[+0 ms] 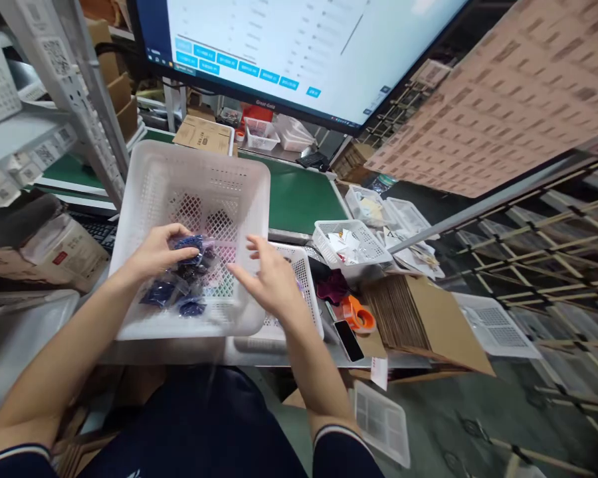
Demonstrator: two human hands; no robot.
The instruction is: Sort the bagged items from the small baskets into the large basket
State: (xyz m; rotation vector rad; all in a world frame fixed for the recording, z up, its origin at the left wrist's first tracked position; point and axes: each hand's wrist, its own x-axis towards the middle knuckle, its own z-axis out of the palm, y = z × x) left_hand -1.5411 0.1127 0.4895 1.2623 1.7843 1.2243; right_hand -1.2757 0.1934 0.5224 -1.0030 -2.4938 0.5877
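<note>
A white perforated plastic basket (144, 199) is tilted toward me on the workbench. Inside it lie several small clear bags of dark blue items (179, 292). My left hand (157, 252) is inside the basket, with its fingers closed on one of these bags (192, 244). My right hand (269, 275) hovers over the basket's right rim with its fingers spread and nothing in them. A smaller white basket (301, 272) sits just under and behind the right hand.
A large monitor (299, 46) hangs above a green mat (299, 196). To the right are small white baskets (351, 242), an orange tape dispenser (359, 313), a black phone (349, 340), a stack of flat cardboard (418, 318) and pink label sheets (508, 99). Shelving stands left.
</note>
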